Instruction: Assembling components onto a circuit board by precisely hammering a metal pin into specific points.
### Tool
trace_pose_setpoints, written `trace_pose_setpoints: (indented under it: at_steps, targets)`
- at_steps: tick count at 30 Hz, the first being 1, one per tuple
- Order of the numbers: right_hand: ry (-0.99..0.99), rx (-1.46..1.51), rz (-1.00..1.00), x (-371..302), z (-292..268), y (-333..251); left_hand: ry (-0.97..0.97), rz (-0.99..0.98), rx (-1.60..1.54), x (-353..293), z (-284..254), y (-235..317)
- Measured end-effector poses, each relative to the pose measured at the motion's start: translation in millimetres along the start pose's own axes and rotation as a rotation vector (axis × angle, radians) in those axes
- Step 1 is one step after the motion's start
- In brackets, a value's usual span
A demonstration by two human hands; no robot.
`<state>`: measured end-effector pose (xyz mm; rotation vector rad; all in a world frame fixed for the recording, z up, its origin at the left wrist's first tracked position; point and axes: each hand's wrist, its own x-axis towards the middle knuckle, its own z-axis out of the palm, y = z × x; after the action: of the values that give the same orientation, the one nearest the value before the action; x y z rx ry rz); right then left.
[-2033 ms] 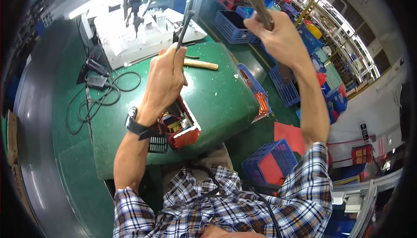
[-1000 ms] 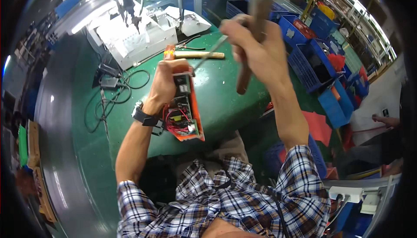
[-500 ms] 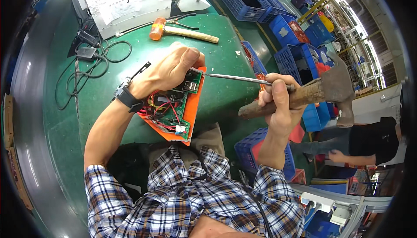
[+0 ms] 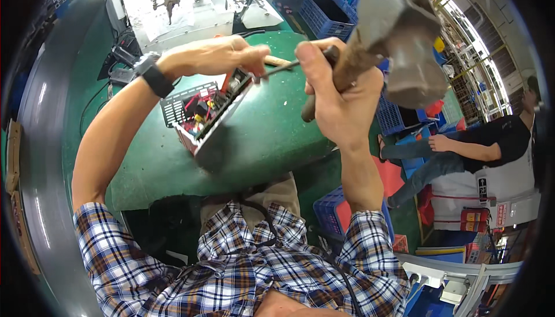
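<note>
Moved: since half a second ago, the hammer (image 4: 399,34) has been brought higher and nearer the camera, and the unit (image 4: 211,112) has been turned and shifted left.
Right hand: by the right hand (image 4: 347,103) the hammer's wooden handle is gripped, fingers wrapped round it; a thin rod (image 4: 283,68) is held in the same grasp, pointed left.
Rod tip: brought to the unit's upper end, by the left fingertips (contact cannot be told from this angle).
Left hand: the left hand (image 4: 214,57) is laid over the unit's upper end, its fingers bent and close together; whether anything is pinched cannot be told, as the tips are blurred. A watch (image 4: 155,80) is worn on that wrist.
Unit: held slantwise over the near part of the green table (image 4: 283,129), its wires and boards exposed; a black grille (image 4: 173,112) is seen along its left side.
Mallet: partly hidden behind the left hand, the mallet (image 4: 278,61) is shown mostly by its pale handle.
Right side: a bystander (image 4: 491,143) in a black top is seen beyond blue bins (image 4: 326,22).
</note>
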<state>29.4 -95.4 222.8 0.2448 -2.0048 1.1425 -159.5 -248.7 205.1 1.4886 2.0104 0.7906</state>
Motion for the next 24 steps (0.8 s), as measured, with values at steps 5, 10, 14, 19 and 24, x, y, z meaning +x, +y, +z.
trace_pose_setpoints:
  at_steps: [5,10,14,19,24]
  targets:
    - [-0.042,0.005,-0.013,14,18,4,0.280,0.069,0.090,-50,9,40]
    - [-0.118,0.010,-0.019,20,22,2,0.436,0.191,0.494,-55,42,10]
    - [-0.116,0.023,-0.021,17,15,0,0.214,0.145,0.366,-61,26,33]
    - [-0.086,0.135,0.018,4,17,-10,0.197,0.222,0.384,-76,20,30]
    - [-0.131,0.020,-0.087,9,28,-2,0.836,0.233,0.524,-49,75,28]
